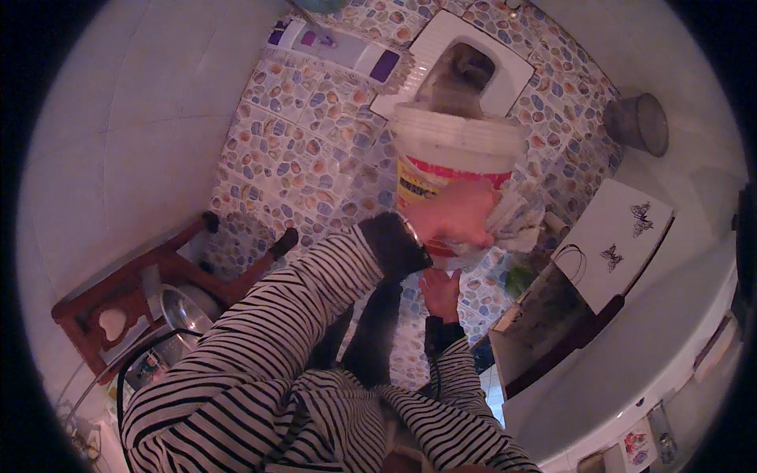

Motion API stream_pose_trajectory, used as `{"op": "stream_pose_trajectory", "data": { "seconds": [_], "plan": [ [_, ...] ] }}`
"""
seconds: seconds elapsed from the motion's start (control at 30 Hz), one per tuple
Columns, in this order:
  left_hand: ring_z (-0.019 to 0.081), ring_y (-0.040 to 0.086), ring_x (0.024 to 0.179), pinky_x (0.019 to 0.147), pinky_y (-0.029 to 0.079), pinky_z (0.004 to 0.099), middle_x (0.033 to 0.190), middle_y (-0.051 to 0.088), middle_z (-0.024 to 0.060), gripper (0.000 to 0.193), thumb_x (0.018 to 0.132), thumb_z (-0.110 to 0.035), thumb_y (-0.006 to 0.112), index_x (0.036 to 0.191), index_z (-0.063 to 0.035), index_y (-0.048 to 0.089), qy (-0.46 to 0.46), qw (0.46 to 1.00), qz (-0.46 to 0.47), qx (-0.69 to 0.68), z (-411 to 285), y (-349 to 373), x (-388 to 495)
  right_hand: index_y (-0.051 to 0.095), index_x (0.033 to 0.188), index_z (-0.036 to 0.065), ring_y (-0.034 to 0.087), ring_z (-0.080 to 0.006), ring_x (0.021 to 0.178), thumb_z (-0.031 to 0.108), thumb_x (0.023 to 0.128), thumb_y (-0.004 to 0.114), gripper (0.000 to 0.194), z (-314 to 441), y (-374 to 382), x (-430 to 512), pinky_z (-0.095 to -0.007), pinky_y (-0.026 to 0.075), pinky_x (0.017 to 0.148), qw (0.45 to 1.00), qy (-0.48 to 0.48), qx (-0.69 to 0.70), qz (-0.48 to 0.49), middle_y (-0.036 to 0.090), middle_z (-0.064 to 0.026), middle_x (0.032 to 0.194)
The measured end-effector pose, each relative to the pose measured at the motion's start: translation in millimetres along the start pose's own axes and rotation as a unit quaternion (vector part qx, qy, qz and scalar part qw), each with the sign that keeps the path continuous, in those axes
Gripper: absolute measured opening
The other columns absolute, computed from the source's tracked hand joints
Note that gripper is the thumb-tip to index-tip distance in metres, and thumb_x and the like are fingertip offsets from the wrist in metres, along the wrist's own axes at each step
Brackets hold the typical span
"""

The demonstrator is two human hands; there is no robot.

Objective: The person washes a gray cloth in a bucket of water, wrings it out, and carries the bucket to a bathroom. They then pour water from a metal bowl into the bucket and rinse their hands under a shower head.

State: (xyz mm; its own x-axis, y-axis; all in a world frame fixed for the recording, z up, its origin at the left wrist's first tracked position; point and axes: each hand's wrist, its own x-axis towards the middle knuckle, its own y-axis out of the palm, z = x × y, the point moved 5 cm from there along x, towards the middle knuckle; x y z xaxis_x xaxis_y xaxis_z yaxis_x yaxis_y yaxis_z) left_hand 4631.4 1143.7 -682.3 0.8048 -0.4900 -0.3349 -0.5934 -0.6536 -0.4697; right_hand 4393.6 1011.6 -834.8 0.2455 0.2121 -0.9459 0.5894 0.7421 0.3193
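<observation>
A white plastic bucket (455,142) with a red and yellow printed label is tipped away from me, its mouth over a white squat toilet (508,83). Murky grey-brown liquid (452,105) appears to run from the mouth into the bowl. My left hand (449,216), blurred, lies on the near side of the bucket and holds it. Below it, my right hand (442,292) is up against the bucket's base, thumb apart; its fingertips are partly hidden. A crumpled greyish cloth or plastic bag (520,219) shows just right of the bucket.
A fringed mat (343,50) lies left of the toilet on pebble-patterned tiles (284,142). A grey bin (637,124) stands at the right wall. Near right is a white panel with butterfly decals (621,242); near left, a reddish-brown wooden stool (130,295) beside a metal basin (183,307).
</observation>
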Motion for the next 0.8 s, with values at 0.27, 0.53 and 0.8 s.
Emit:
{"op": "stream_pose_trajectory", "data": {
  "seconds": [0.27,0.53,0.8],
  "plan": [
    [0.0372,0.054,0.091,0.074,0.044,0.0453,0.097,0.052,0.0205,0.06,0.055,-0.037,0.073,0.095,0.0033,0.054,0.127,0.99,-0.044,0.041,-79,-18,-58,0.05,0.124,0.005,0.042,-0.0253,0.126,0.064,0.089,0.039,0.069,-17,-44,66,-0.0445,0.026,0.107,0.997,0.002,0.055,-0.053,0.051,-0.0079,0.13],
    [0.0337,0.054,0.085,0.07,0.043,0.044,0.093,0.051,0.019,0.055,0.053,-0.034,0.073,0.091,0.0016,0.058,0.174,0.984,-0.033,0.0,-132,-2,-88,0.049,0.126,0.004,0.04,-0.0257,0.128,0.063,0.09,0.038,0.07,-21,-73,45,-0.0449,0.026,0.108,1.0,0.001,0.027,-0.003,0.048,-0.0087,0.134],
    [0.0348,0.054,0.089,0.073,0.044,0.0445,0.095,0.051,0.0177,0.061,0.053,-0.039,0.075,0.094,0.0011,0.055,0.149,0.987,-0.036,0.04,-113,7,-72,0.049,0.128,0.004,0.038,-0.026,0.13,0.062,0.091,0.037,0.07,-24,-90,-1,-0.0452,0.026,0.108,1.0,0.0,0.008,0.03,0.046,-0.0094,0.138]
  ]
}}
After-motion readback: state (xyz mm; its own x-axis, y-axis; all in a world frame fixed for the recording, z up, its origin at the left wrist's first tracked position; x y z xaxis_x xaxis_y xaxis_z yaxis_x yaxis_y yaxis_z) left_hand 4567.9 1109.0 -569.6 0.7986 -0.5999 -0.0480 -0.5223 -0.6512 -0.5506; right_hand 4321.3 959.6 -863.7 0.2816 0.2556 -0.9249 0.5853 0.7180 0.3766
